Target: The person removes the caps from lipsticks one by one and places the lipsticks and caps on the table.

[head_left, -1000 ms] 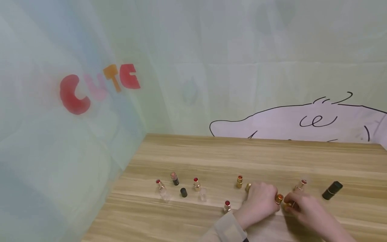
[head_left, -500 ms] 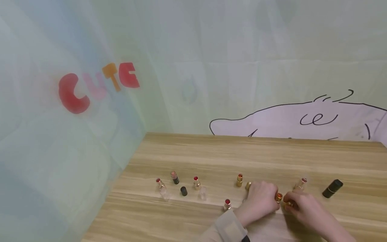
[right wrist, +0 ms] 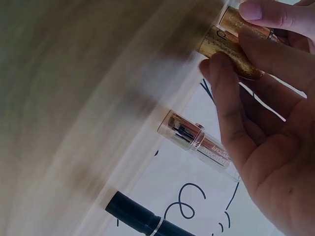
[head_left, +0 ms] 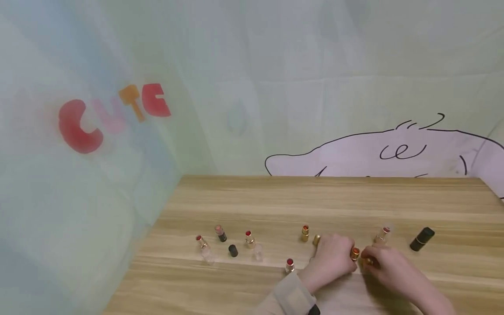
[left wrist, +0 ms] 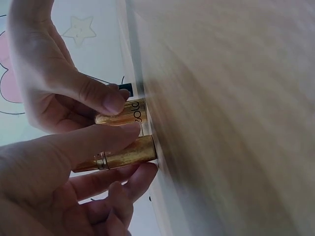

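Observation:
In the head view my left hand (head_left: 334, 257) pinches an uncapped gold lipstick (head_left: 355, 253) that stands upright with an orange-red tip. The left wrist view shows that lipstick's gold base (left wrist: 130, 151) between thumb and fingers, down at the tabletop. Close on its right, my right hand (head_left: 390, 264) pinches a gold lipstick cap (right wrist: 231, 51) with dark lettering, its end at the table surface. Cap and lipstick are side by side, almost touching. Another gold piece (head_left: 316, 239) sits just left of my left hand, partly hidden by it.
Behind my right hand stands a clear-capped lipstick (head_left: 382, 235); a black lipstick tube (head_left: 422, 239) is farther right. Leftward are a gold lipstick (head_left: 305, 233), a red one (head_left: 289, 265) beside my left wrist, several more lipsticks and a black cap (head_left: 233, 250).
The head view has shifted slightly, so everything appears a little farther left. Both hands keep their grips on the lipstick and the cap; little else has moved.

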A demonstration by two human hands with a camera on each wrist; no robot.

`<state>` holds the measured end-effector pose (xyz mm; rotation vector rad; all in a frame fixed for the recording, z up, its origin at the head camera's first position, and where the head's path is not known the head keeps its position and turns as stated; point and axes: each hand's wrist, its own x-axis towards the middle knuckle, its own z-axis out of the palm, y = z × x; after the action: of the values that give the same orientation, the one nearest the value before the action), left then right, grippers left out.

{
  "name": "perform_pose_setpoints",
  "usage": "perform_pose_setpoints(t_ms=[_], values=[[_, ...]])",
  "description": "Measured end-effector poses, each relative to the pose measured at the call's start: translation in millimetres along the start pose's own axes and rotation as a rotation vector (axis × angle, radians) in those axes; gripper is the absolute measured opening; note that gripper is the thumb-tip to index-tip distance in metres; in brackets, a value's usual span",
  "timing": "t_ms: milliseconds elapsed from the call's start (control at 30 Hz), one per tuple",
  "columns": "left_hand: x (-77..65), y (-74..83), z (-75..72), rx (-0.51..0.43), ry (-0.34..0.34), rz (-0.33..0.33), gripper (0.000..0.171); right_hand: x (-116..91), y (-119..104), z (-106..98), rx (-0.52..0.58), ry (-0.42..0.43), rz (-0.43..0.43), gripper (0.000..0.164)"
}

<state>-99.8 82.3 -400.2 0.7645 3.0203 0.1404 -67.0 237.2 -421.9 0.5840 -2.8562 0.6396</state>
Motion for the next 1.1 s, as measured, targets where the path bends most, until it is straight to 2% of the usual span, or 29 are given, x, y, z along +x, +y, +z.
perform_pose_setpoints(t_ms=[167,333,467,633,733,933,1100], values=[[-0.6,0.6,-1.1,-0.026,-0.010,0.001,0.037,-2.0,0.7,-2.7,0.020,-0.045,0.047,0.029],[-2.8,0.6,-2.8,-0.066,-0.011,-0.003,0.033,-4.4,0.1,-5.3,0.042,-0.033,0.064,0.032],[-4.3,0.6,-5.9,-0.131,-0.028,0.003,0.024,-6.2,0.0,-7.8,0.046,0.017,0.047,0.031],[-5.3,-0.9,-12.3,-0.239,-0.060,-0.003,0.044,-7.6,2.0,-12.4,0.022,0.104,0.015,0.026],[-5.2,-2.5,-17.2,-0.280,-0.070,0.013,0.051,-9.1,3.0,-16.9,0.001,0.150,-0.012,0.025],[-3.2,-6.1,-25.4,-0.291,-0.089,0.082,0.054,-12.4,0.2,-32.0,0.005,0.185,-0.017,0.027],[1.4,-8.5,-32.1,-0.324,-0.091,0.117,0.050,-12.0,1.9,-45.8,-0.003,0.262,-0.035,0.027]])
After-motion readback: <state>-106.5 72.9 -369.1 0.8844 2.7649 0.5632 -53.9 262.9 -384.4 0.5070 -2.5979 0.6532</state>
